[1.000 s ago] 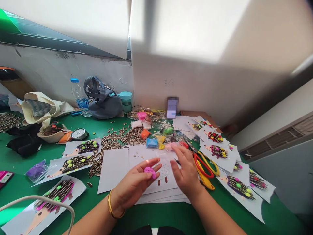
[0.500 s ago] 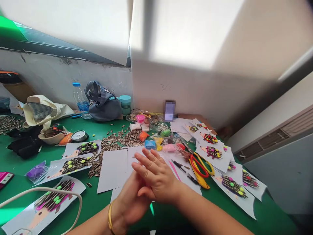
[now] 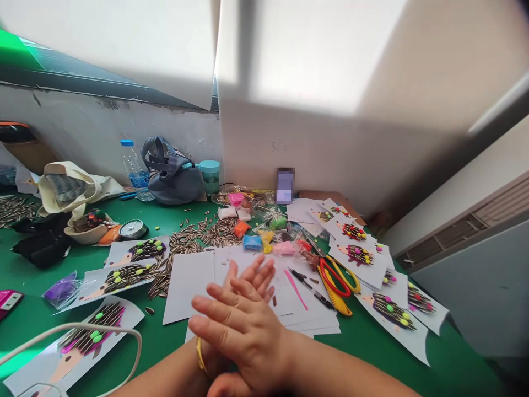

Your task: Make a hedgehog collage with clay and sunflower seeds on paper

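My right hand (image 3: pixel 252 331) lies across my left hand (image 3: pixel 262 275), palm to palm, with the fingers of both stretched out. Whether anything sits between the palms is hidden. A yellow bangle (image 3: pixel 200 355) circles my left wrist. Both hands are above white paper sheets (image 3: pixel 192 286) on the green table. Just right of them on the paper lie a pink modelling tool (image 3: pixel 296 289) and a black pen (image 3: pixel 306 284). Beyond the fingertips are small packs of coloured clay, among them a blue pack (image 3: pixel 252 242) and a pink pack (image 3: pixel 285 248).
Red-and-yellow scissors (image 3: pixel 334 275) and a yellow cutter (image 3: pixel 341 305) lie at right, beside several hedgehog pictures (image 3: pixel 388 311). Sunflower seeds (image 3: pixel 194 237) are heaped behind the paper. More hedgehog pictures (image 3: pixel 95 331) and a white cable (image 3: pixel 138 347) are at left. A phone (image 3: pixel 285 186) leans on the wall.
My right hand has slid left and toward me over my left hand, whose fingers now show beyond it. The pink tool and the paper are less covered.
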Motion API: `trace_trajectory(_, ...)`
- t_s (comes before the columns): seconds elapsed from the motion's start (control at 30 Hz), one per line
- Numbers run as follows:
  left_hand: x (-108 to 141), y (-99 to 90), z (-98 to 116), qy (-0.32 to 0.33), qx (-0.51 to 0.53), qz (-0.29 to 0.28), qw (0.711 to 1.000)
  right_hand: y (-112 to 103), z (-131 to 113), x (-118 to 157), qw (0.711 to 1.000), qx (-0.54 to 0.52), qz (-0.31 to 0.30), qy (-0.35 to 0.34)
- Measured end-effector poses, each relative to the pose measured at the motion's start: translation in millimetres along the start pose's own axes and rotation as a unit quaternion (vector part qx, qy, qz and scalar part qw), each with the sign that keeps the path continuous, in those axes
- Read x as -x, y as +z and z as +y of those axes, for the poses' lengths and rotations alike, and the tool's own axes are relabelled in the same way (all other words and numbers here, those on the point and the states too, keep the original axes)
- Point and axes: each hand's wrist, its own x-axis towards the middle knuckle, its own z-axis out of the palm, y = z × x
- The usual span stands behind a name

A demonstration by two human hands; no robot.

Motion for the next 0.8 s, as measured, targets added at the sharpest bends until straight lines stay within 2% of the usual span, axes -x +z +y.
trace_trajectory(0.03, 1.5, 0.4, -2.9, -0.01, 0.01, -0.005, 1.0, -1.6, 1.4, -2.1, 0.999, 0.0, 0.03, 0.021)
trace_trajectory(0.1, 2.5, 0.1, -5.8, -0.05, 0.049, -0.034, 0.997, -4.4, 6.5, -4.5, 0.995, 0.013, 0.046, 0.083)
trace_trajectory(0.13, 1.2, -0.7, -5.0, -0.067, 0.058, -0.048, 0.995, -4.7, 8.2, -4.4, 0.995, 0.025, 0.044, 0.092)
trace_trajectory(0.2, -4.9, -2.6, -0.9, -0.113, 0.108, -0.082, 0.984, -2.6, 6.8, -2.5, 0.999, 0.033, 0.0, 0.033)
trace_trajectory(0.27, -11.9, -3.2, 0.5, -0.104, 0.118, -0.061, 0.986, 1.0, 0.5, -1.4, 1.0, 0.02, -0.001, -0.006)
trace_trajectory(0.33, -14.5, -2.3, -4.2, -0.126, 0.082, -0.034, 0.988, 2.7, -3.2, -2.5, 0.998, 0.016, -0.01, -0.052)
trace_trajectory(0.43, -8.6, -2.6, -15.4, -0.108, 0.06, -0.019, 0.992, 1.9, 2.8, -4.0, 0.999, 0.042, 0.003, 0.025)
trace_trajectory(0.5, -3.0, -5.5, -19.9, -0.096, 0.061, -0.018, 0.993, 2.5, 6.0, -2.8, 0.997, 0.061, 0.013, 0.05)
trace_trajectory(0.67, 5.9, -8.5, -25.1, -0.022, 0.061, 0.018, 0.998, 3.4, -4.4, -4.6, 0.996, 0.043, -0.01, -0.079)
trace_trajectory(0.73, 7.6, -6.8, -22.7, -0.03, 0.063, 0.006, 0.998, 0.5, -1.2, -6.1, 0.999, 0.038, 0.016, -0.024)
trace_trajectory(0.8, 6.0, -5.4, -16.3, -0.077, 0.072, -0.036, 0.994, -0.7, 5.6, -4.2, 0.997, 0.049, 0.024, 0.055)
